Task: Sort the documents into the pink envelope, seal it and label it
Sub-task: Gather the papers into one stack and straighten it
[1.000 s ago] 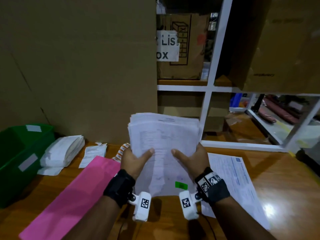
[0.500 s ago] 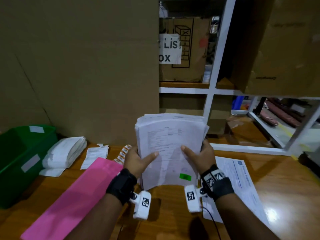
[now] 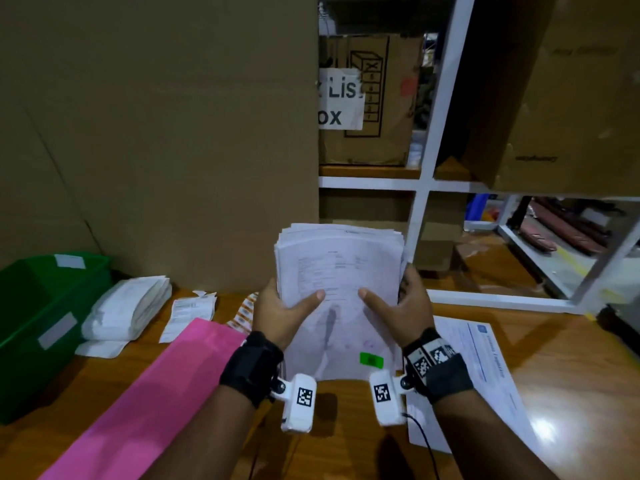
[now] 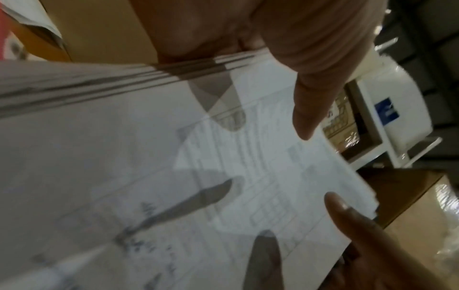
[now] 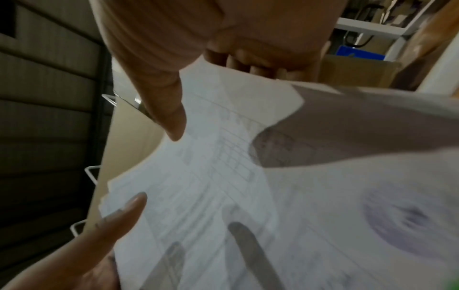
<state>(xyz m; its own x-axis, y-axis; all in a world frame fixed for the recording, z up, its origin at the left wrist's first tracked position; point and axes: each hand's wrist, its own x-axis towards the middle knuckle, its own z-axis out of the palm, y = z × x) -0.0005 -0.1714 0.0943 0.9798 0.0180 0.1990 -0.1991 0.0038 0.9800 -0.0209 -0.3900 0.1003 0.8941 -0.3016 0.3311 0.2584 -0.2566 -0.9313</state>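
Paper stack (image 3: pixel 341 289) is standing upright, long axis vertical, above the desk's (image 3: pixel 571 375) near edge, both hands (image 3: pixel 277 311) (image 3: pixel 403 306) pinching its sides, thumbs on its front.

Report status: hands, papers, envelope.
Left hand and right hand both grip the stack of papers, upright above the table. Pink envelope flat at left, not yet filled. Nothing in the way.
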